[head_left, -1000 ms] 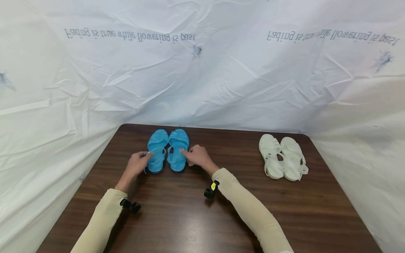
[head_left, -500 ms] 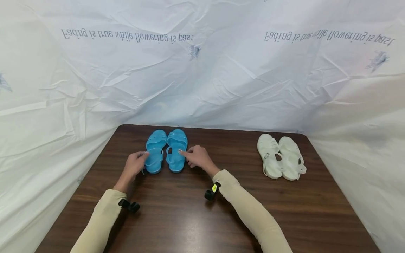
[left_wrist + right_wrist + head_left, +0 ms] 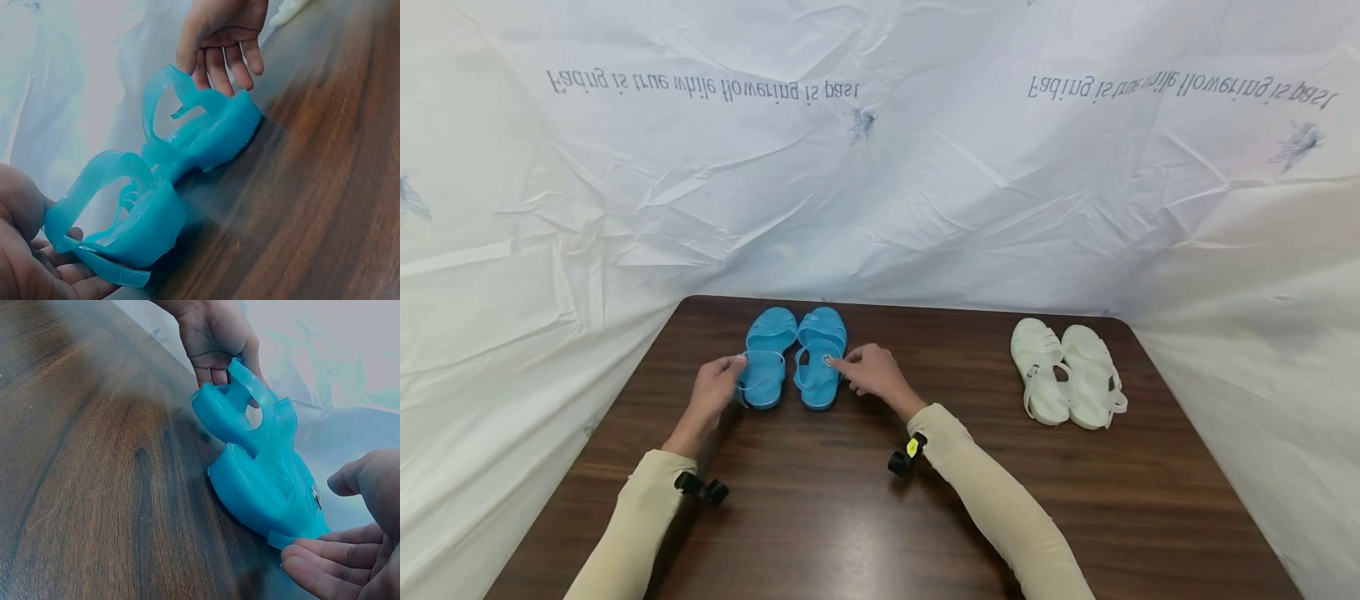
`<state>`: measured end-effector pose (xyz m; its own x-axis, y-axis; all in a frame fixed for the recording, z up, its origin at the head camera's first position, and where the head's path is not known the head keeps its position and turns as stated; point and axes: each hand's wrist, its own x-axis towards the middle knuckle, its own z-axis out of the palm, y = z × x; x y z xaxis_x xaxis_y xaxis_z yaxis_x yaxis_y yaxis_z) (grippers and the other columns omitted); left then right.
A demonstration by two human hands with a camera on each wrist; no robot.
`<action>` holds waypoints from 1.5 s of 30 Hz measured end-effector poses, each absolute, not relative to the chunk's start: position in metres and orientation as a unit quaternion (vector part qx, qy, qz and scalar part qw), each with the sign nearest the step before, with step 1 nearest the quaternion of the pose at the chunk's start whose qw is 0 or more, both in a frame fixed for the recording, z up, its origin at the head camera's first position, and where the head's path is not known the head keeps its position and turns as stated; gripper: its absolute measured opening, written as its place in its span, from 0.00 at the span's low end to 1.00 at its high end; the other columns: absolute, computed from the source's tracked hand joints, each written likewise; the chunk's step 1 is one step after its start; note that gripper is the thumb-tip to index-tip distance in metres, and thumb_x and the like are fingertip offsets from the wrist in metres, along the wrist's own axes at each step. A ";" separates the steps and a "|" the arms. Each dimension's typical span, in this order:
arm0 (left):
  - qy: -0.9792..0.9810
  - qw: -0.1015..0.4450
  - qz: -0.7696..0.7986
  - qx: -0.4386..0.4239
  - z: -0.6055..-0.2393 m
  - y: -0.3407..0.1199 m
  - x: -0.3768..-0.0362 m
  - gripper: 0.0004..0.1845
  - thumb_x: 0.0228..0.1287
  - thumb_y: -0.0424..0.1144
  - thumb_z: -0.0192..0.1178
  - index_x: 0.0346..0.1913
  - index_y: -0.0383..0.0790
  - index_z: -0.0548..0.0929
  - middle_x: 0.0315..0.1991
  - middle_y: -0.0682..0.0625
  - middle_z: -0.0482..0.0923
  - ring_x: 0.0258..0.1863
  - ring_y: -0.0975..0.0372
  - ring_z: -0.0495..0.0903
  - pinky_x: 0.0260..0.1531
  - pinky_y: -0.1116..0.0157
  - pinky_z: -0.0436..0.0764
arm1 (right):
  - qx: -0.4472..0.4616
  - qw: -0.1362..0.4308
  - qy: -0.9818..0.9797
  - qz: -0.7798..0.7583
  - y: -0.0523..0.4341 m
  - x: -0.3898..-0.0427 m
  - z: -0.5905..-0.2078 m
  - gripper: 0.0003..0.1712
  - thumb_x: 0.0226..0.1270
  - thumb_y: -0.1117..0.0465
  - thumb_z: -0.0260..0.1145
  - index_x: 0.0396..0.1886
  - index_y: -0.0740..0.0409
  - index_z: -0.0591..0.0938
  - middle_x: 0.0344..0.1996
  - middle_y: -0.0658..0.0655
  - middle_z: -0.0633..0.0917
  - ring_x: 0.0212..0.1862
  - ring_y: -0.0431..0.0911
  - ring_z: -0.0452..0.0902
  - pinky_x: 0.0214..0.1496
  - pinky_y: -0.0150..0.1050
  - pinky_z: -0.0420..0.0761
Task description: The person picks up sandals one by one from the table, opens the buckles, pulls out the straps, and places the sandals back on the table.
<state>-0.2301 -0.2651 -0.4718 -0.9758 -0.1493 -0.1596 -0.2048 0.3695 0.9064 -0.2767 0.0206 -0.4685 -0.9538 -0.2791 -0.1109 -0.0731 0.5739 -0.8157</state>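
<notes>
A pair of blue jelly sandals stands side by side at the far middle of the brown table (image 3: 850,517), toes pointing away. My left hand (image 3: 730,372) pinches the ankle strap of the left blue sandal (image 3: 767,367) at its outer side; the left wrist view shows the strap over my fingers (image 3: 69,275) on that sandal (image 3: 134,228). My right hand (image 3: 844,367) holds the outer strap by the buckle of the right blue sandal (image 3: 818,358), thumb above and fingers (image 3: 312,565) below the sandal (image 3: 259,494). Both soles rest on the table.
A pair of white jelly sandals (image 3: 1067,373) lies at the far right of the table. Crumpled white printed sheeting (image 3: 880,183) rises behind and at both sides. The table's near edge runs out of view below.
My left hand has drawn the left sandal's strap a little outward to the left. The right hand and the right sandal stay almost where they were.
</notes>
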 end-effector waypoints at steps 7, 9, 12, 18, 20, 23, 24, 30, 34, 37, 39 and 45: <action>0.814 0.008 0.568 -0.121 -0.463 -0.265 -0.227 0.33 0.84 0.49 0.42 0.74 0.22 0.62 0.75 0.30 0.61 0.74 0.43 0.62 0.70 0.43 0.66 | -0.104 0.103 0.886 -0.440 0.023 -0.278 -0.466 0.25 0.70 0.41 0.68 0.48 0.59 0.87 0.25 0.56 0.87 0.28 0.48 0.86 0.33 0.44 0.87; 0.806 0.004 0.578 -0.128 -0.460 -0.265 -0.225 0.33 0.84 0.49 0.42 0.74 0.22 0.62 0.74 0.30 0.61 0.71 0.43 0.64 0.67 0.43 0.70 | -0.107 0.097 0.887 -0.438 0.024 -0.279 -0.465 0.25 0.71 0.42 0.68 0.51 0.59 0.87 0.25 0.55 0.86 0.28 0.48 0.86 0.32 0.43 0.86; 0.803 -0.006 0.582 -0.127 -0.454 -0.266 -0.223 0.33 0.84 0.49 0.42 0.74 0.22 0.62 0.74 0.29 0.62 0.71 0.43 0.65 0.68 0.43 0.69 | -0.114 0.092 0.885 -0.442 0.026 -0.279 -0.462 0.26 0.71 0.42 0.67 0.54 0.58 0.86 0.26 0.54 0.87 0.29 0.49 0.86 0.32 0.41 0.85; 0.808 -0.020 0.577 -0.119 -0.438 -0.262 -0.217 0.33 0.83 0.50 0.44 0.74 0.23 0.63 0.74 0.31 0.62 0.75 0.44 0.60 0.73 0.44 0.60 | -0.153 0.079 0.869 -0.464 0.030 -0.276 -0.451 0.28 0.72 0.41 0.66 0.59 0.57 0.84 0.35 0.62 0.89 0.35 0.55 0.87 0.34 0.41 0.84; 0.805 -0.024 0.581 -0.116 -0.432 -0.259 -0.215 0.33 0.83 0.50 0.45 0.73 0.23 0.64 0.74 0.31 0.63 0.75 0.44 0.61 0.73 0.43 0.60 | -0.171 0.074 0.861 -0.474 0.028 -0.275 -0.446 0.30 0.73 0.41 0.65 0.61 0.58 0.83 0.38 0.63 0.89 0.37 0.57 0.87 0.35 0.42 0.84; 0.800 -0.022 0.589 -0.113 -0.424 -0.250 -0.211 0.33 0.82 0.50 0.47 0.73 0.24 0.66 0.73 0.31 0.64 0.74 0.44 0.62 0.73 0.43 0.59 | -0.192 0.068 0.848 -0.488 0.023 -0.271 -0.439 0.33 0.73 0.40 0.64 0.65 0.59 0.81 0.41 0.63 0.89 0.39 0.59 0.87 0.36 0.41 0.85; 0.797 -0.018 0.593 -0.111 -0.422 -0.247 -0.209 0.33 0.82 0.51 0.47 0.73 0.24 0.66 0.74 0.32 0.64 0.74 0.44 0.61 0.74 0.42 0.59 | -0.198 0.068 0.845 -0.492 0.021 -0.269 -0.437 0.34 0.73 0.39 0.64 0.66 0.59 0.80 0.41 0.63 0.89 0.39 0.59 0.88 0.36 0.41 0.85; 0.779 0.006 0.618 -0.107 -0.411 -0.226 -0.199 0.34 0.82 0.54 0.47 0.74 0.27 0.67 0.74 0.34 0.64 0.71 0.46 0.63 0.72 0.43 0.61 | -0.213 0.063 0.836 -0.501 0.013 -0.255 -0.427 0.36 0.72 0.35 0.62 0.65 0.56 0.81 0.42 0.59 0.89 0.39 0.56 0.88 0.35 0.38 0.85; 0.769 0.003 0.632 -0.098 -0.406 -0.211 -0.194 0.33 0.81 0.54 0.48 0.72 0.29 0.70 0.71 0.36 0.67 0.65 0.49 0.66 0.66 0.48 0.67 | -0.222 0.049 0.837 -0.497 0.013 -0.247 -0.420 0.34 0.72 0.34 0.62 0.64 0.53 0.83 0.47 0.55 0.88 0.40 0.52 0.88 0.37 0.38 0.86; 0.768 -0.001 0.635 -0.088 -0.404 -0.201 -0.191 0.32 0.81 0.54 0.49 0.71 0.29 0.72 0.69 0.36 0.69 0.62 0.50 0.68 0.61 0.53 0.70 | -0.227 0.032 0.845 -0.483 0.014 -0.241 -0.415 0.32 0.72 0.34 0.62 0.63 0.52 0.83 0.52 0.53 0.87 0.44 0.47 0.87 0.41 0.38 0.86; 0.769 -0.007 0.634 -0.080 -0.403 -0.195 -0.189 0.32 0.80 0.54 0.51 0.70 0.29 0.73 0.68 0.36 0.71 0.60 0.51 0.70 0.57 0.55 0.72 | -0.229 0.022 0.849 -0.475 0.016 -0.237 -0.411 0.31 0.72 0.36 0.63 0.62 0.51 0.84 0.54 0.52 0.87 0.47 0.43 0.86 0.43 0.37 0.85; 0.788 -0.027 0.614 -0.045 -0.405 -0.181 -0.181 0.28 0.79 0.52 0.53 0.66 0.31 0.77 0.55 0.40 0.80 0.46 0.56 0.75 0.44 0.64 0.77 | -0.222 0.004 0.853 -0.473 0.027 -0.225 -0.400 0.25 0.72 0.42 0.67 0.58 0.55 0.86 0.52 0.52 0.88 0.47 0.41 0.86 0.42 0.36 0.85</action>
